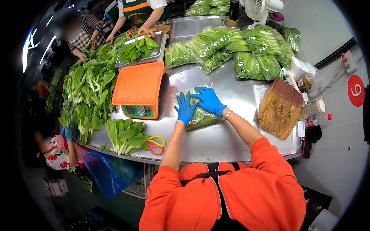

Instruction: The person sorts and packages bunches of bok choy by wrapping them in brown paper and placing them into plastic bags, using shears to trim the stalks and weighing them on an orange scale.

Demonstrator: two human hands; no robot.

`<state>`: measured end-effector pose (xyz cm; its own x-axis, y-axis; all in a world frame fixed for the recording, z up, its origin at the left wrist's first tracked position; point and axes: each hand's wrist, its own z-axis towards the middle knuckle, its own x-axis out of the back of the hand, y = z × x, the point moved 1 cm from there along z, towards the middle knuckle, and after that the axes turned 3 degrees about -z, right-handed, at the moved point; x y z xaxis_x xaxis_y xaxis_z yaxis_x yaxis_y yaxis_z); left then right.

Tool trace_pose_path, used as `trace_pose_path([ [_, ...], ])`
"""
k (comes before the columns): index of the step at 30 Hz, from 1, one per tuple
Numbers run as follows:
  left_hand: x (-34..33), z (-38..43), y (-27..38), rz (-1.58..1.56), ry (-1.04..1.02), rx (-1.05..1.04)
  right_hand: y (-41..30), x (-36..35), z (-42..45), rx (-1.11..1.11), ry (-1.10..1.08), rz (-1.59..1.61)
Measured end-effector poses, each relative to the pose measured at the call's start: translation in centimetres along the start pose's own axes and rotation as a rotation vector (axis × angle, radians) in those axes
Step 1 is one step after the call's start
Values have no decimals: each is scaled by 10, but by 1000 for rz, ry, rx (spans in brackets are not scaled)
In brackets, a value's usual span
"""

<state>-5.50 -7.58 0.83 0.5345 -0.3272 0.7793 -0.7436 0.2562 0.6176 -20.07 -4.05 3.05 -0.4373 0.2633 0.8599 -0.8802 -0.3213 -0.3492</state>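
Observation:
A clear plastic bag of leafy greens (202,119) lies on the metal table in front of me. My left hand (186,108), in a blue glove, rests on its left side with the fingers spread; a bare thumb tip shows through the glove. Across the bag's upper part lies my right hand (209,100), also gloved in blue, flat with fingers apart. The two hands nearly meet over the bag. Left of them stands an orange digital scale (138,83) with a bare pan. Below that scale are a loose bunch of greens (125,137) and scissors with red and yellow handles (156,145).
Filled bags of greens (257,68) are stacked at the back right. Loose greens (89,86) cover the table's left side. Behind, a co-worker's hand (146,31) touches a second scale (157,53) bearing greens. A brown cloth pouch (280,108) lies on plastic sheets at right.

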Motion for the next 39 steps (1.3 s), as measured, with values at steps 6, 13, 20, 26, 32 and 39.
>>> trace_pose_path([
  [6, 1, 21, 2, 45, 236, -125, 46, -14, 10, -278, 229, -22],
  [13, -4, 32, -20, -125, 472, -66, 43, -5, 12, -802, 262, 219],
  [20, -21, 16, -27, -727, 279, -19, 3, 66, 16, -720, -33, 705],
  [26, 25, -19, -104, -1134, 82, 177, -39, 140, -20, -677, -27, 1016],
  [32, 74, -118, -97, -863, 76, 509, 23, 38, -166, -1017, -123, 611],
  [39, 14, -125, -25, -976, -142, 350, -62, 46, -144, -895, -36, 925],
])
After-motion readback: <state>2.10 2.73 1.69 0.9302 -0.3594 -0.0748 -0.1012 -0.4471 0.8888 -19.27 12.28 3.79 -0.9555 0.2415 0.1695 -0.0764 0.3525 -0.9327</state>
